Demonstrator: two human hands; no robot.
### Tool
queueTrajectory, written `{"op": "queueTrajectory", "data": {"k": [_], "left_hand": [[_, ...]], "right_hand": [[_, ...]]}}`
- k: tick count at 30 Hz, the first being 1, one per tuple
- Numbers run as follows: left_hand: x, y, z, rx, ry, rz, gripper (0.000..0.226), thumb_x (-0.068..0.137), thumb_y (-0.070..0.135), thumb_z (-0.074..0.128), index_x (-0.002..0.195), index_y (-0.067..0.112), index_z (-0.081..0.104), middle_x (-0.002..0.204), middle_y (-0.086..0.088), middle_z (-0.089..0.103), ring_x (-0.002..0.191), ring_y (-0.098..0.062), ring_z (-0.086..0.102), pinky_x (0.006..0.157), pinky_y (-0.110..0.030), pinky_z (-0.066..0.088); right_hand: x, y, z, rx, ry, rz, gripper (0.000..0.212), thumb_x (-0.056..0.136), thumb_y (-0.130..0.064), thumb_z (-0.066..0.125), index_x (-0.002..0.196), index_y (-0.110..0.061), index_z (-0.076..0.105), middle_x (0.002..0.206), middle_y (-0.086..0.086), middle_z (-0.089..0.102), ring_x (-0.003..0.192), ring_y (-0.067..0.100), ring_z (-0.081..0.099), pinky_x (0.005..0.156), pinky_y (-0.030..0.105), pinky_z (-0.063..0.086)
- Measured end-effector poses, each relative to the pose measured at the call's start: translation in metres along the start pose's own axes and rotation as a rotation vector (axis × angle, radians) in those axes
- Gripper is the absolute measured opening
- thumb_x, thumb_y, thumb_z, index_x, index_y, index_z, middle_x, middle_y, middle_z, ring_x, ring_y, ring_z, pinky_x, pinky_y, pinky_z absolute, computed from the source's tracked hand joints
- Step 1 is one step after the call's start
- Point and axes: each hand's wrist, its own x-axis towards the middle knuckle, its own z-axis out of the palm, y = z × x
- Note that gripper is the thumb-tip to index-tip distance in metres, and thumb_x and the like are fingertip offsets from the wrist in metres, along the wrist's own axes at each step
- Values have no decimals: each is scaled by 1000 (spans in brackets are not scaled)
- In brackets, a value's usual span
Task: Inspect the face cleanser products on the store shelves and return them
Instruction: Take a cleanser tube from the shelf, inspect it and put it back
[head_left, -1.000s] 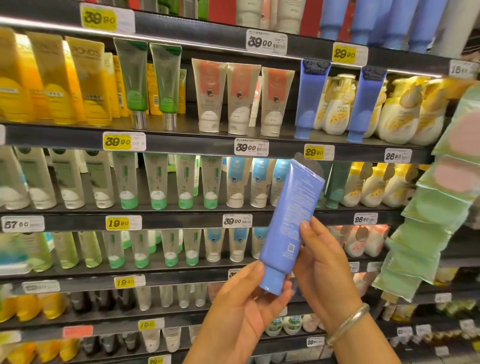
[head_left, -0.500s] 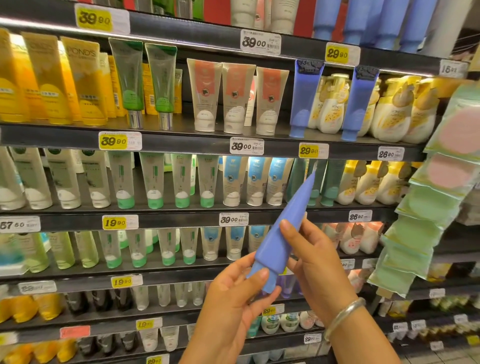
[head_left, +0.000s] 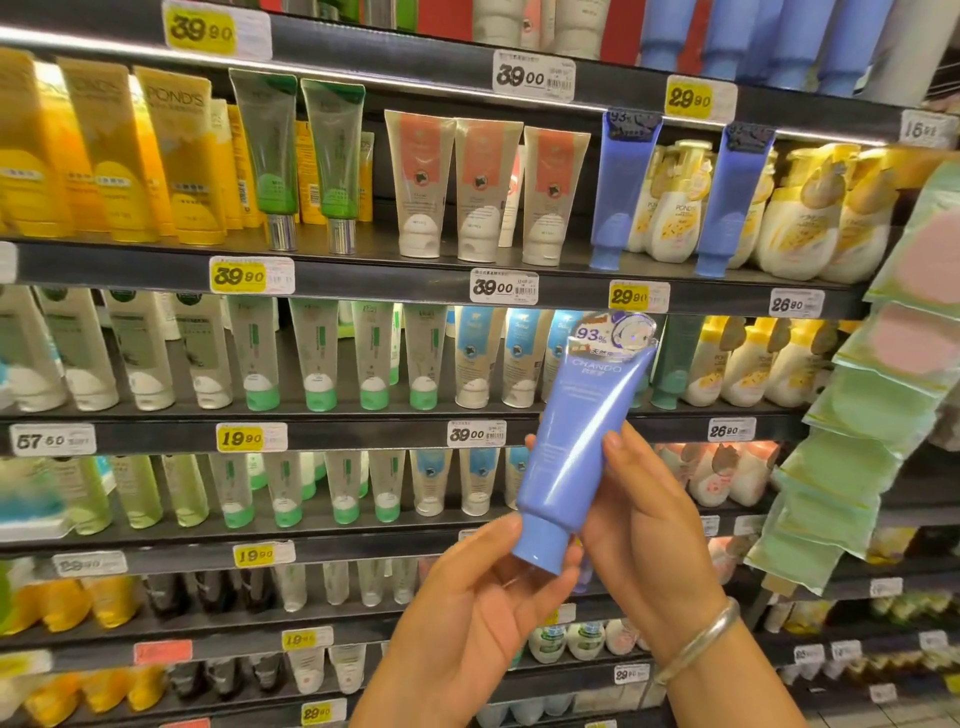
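Note:
A blue cleanser tube (head_left: 571, 452) stands cap down in front of the shelves, its printed front with a round sticker at the top facing me. My right hand (head_left: 644, 525) grips the tube's lower body from the right, fingers curled round it. My left hand (head_left: 483, 608) holds the blue cap between thumb and fingers from below. Two matching blue tubes (head_left: 621, 192) stand on the upper shelf (head_left: 363, 283), with a gap between them filled by cream pump bottles.
Rows of cleanser tubes fill several dark shelves with price tags (head_left: 504, 286). Yellow boxes (head_left: 104, 156) stand upper left. A hanging strip of green and pink packets (head_left: 883, 389) juts out at the right. A silver bangle (head_left: 701, 639) circles my right wrist.
The tube has been turned about its long axis: text-covered back a second ago, edge-on half a second ago, front label facing me now. Both hands stayed on it.

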Motion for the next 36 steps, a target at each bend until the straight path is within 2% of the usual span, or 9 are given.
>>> {"op": "queueTrajectory", "data": {"k": [2,5,9,13,15,21,30,33,36], "left_hand": [[3,0,-3,72,49,81,47,69,5,61,112,-11,57,97,-29,67,72,-33,69,62,-39,60],[5,-2,-7,204,122,206,46,67,-3,70,111,-5,58,92,-21,70,75,-28,70,66,-39,60],[7,-4,-13,471,191,365,33,72,-7,67,100,10,66,89,-9,73,73,-21,69,61,-29,57],[8,-3,-15,732,220,532,39,74,-13,66,94,20,67,91,8,73,79,-6,68,65,-18,53],[10,-3,-16,829,238,585,42,73,-15,67,95,21,66,95,6,71,79,2,65,64,-12,50],[11,-6,-19,969,266,654,51,70,-16,68,96,29,63,110,-2,59,87,5,61,69,-11,49],[6,-2,-15,932,266,617,49,70,-17,67,96,25,65,105,1,63,82,4,63,66,-11,50],[4,1,-15,774,246,516,45,69,-13,72,93,24,68,91,9,72,76,-4,66,62,-16,51],[2,3,-13,557,225,389,46,59,-3,81,99,15,68,87,2,74,72,-13,67,65,-29,54]], "right_hand": [[1,-1,0,-28,-15,-8,45,84,-16,47,127,-8,52,106,6,71,90,18,69,70,32,57],[1,-1,-2,-141,-17,6,41,83,-18,50,122,-11,55,100,2,72,84,15,69,67,31,57],[1,0,-5,-196,24,56,37,79,-26,56,111,-8,60,94,5,71,82,17,68,68,33,57],[1,0,-6,-210,40,120,32,78,-27,57,103,-7,61,87,5,71,83,19,68,64,27,56],[1,1,-6,-213,59,139,29,77,-27,58,97,-7,60,82,6,71,79,18,68,62,27,56],[2,2,-6,-177,123,162,26,72,-20,58,93,-5,59,80,9,69,74,20,68,61,30,56],[2,2,-5,-173,120,166,33,71,-20,59,101,-5,60,95,14,69,82,23,67,61,31,56],[3,-1,-6,-140,45,157,32,75,-24,60,103,-8,61,96,11,67,87,24,66,70,35,57],[3,-2,-6,-113,-17,148,31,78,-22,58,107,-11,60,99,8,68,94,27,65,78,39,56]]}}
